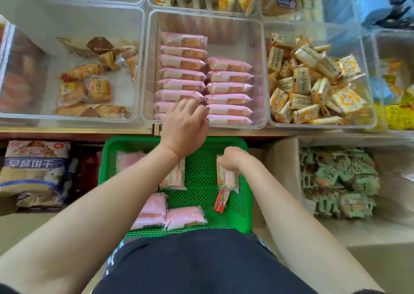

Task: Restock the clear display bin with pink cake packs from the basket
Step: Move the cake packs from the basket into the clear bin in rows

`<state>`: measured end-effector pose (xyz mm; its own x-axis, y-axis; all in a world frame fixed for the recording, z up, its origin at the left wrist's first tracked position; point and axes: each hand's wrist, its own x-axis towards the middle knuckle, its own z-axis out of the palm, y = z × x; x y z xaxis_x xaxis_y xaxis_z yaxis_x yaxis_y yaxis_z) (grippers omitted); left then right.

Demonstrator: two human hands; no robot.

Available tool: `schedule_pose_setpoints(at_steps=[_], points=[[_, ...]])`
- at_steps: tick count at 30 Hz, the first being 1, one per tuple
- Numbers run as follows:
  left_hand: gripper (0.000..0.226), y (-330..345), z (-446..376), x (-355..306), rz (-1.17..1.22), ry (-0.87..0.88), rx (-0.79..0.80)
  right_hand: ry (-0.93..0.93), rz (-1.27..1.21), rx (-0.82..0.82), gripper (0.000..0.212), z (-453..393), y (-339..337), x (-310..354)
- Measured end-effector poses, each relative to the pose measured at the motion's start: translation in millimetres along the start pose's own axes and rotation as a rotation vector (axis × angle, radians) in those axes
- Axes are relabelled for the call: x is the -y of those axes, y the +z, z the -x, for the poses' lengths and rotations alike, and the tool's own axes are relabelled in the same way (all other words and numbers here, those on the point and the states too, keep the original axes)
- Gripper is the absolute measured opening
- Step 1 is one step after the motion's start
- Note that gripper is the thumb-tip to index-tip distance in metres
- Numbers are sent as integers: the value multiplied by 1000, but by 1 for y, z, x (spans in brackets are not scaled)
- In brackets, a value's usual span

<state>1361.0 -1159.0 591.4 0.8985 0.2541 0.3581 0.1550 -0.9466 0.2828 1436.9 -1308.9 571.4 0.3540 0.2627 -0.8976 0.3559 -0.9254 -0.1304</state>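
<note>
Nearest, the green basket (243, 181) holds loose pink cake packs (186, 217), just behind and left of the right hand (230, 159), whose grip is curled round one upright pack (227, 178) beside a small red packet (221, 200). Farther out, the left hand (186, 123) reaches over the near wall of the clear display bin (257, 69), fingers bent onto the front of the left row; whether it pinches a pack I cannot tell, and beyond its fingertips two rows of pink packs (228, 87) run toward the back

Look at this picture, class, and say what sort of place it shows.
Probably a snack shop's display shelf. Clear bins hold sorted wrapped snacks, one has pink packs in neat rows, and a green basket below holds more stock.
</note>
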Motion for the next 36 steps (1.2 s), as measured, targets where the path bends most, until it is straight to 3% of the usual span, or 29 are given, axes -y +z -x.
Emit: schedule_pose_setpoints(at_steps=[3, 7, 10, 12, 16, 26, 33, 36], points=[[15, 3, 44, -36, 122, -27, 164, 132, -27, -71, 42, -28, 33, -9], [24, 33, 78, -27, 151, -495, 798, 276, -197, -271, 76, -55, 76, -3], [22, 49, 93, -11, 311, -721, 1001, 292, -236, -498, 65, -62, 98, -6], [23, 57, 97, -8, 392, -816, 1023, 271, -249, -549, 63, -67, 109, -12], [22, 69, 97, -12, 533, -897, 1024, 300, -590, -530, 53, -67, 113, -13], [29, 66, 124, -4, 581, -1025, 1073, 510, -1257, -494, 44, -73, 105, 2], [25, 55, 126, 5, 616, -1096, 1032, 489, -1247, -421, 24, -83, 110, -6], [23, 49, 116, 1, 669, -1147, 936, 313, -1311, -308, 16, -63, 92, -13]])
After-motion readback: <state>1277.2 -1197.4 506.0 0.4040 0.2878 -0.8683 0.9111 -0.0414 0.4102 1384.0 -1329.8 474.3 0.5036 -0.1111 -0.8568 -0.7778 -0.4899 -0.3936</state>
